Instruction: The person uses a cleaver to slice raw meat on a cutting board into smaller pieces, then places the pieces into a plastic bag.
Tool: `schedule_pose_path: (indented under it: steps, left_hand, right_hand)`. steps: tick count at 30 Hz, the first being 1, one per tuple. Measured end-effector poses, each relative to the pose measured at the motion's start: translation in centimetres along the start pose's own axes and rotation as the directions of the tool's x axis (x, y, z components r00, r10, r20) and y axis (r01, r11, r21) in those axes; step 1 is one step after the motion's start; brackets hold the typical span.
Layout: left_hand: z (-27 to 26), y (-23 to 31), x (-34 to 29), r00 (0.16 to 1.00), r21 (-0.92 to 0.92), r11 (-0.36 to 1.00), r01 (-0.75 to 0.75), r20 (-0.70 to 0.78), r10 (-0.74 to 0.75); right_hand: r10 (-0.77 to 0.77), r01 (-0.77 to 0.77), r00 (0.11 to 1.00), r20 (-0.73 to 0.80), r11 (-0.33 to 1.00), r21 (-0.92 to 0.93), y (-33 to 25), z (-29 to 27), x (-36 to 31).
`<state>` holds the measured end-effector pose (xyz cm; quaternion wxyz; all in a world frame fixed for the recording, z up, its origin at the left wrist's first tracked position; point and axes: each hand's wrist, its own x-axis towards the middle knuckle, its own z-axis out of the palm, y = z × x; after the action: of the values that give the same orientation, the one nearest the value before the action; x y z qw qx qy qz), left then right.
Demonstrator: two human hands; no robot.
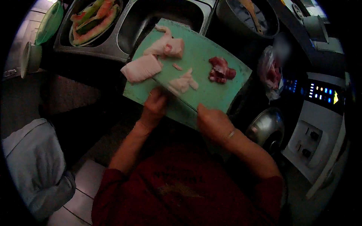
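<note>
My right hand (pixel 215 123), at the near edge of the green cutting board (pixel 209 47), is closed round the handle of a knife (pixel 177 95). Its blade slants up and left over the board, the tip close to a pale slab of raw meat (pixel 141 69). My left hand (pixel 154 107) is curled just below the blade, somewhat blurred; whatever its fingers hold is hidden. Pale fatty slices (pixel 184 83) lie beside the blade. Behind the slab sits another pale chunk of meat (pixel 173 48) with a thin strip. Dark red meat pieces (pixel 221 70) lie at the board's right.
Behind the board is a metal sink (pixel 130 17), with melon rinds (pixel 94 22) in a bowl at its left. A large pot (pixel 271 30) with a wooden utensil stands back right. To the right are a plastic bag of meat (pixel 270 73) and a metal lid (pixel 267 126).
</note>
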<state>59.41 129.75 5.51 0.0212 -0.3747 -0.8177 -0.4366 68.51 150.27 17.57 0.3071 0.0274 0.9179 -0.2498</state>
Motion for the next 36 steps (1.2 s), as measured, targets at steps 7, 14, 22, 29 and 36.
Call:
schedule_pose_path:
  steps: [7, 14, 22, 29, 36]
  left_hand:
    - [0.0, 0.3, 0.5, 0.999, 0.018, 0.999, -0.031, 0.026, 0.031]
    - [0.1, -0.7, 0.3, 0.999, -0.007, 0.999, 0.035, 0.036, -0.035]
    - [0.2, 0.1, 0.9, 1.0, 0.007, 1.0, -0.011, 0.002, 0.011]
    - [0.1, 0.6, 1.2, 0.997, -0.005, 0.999, -0.041, -0.06, 0.04]
    - [0.3, 0.6, 0.8, 0.997, -0.033, 0.998, 0.047, -0.052, -0.049]
  right_hand:
    - [-0.039, 0.043, 0.988, -0.148, 0.999, 0.024, 0.6, 2.4, 0.5]
    - [0.039, -0.044, 0.996, -0.076, 0.997, -0.056, 2.4, 4.3, -0.8]
    - [-0.034, 0.045, 0.965, -0.262, 0.998, 0.035, 1.2, 3.8, 1.2]
    - [0.045, -0.032, 0.977, -0.21, 0.998, 0.063, 3.6, 2.5, -4.0]
    - [-0.055, 0.049, 0.981, -0.184, 0.998, -0.038, 2.4, 2.1, -3.3]
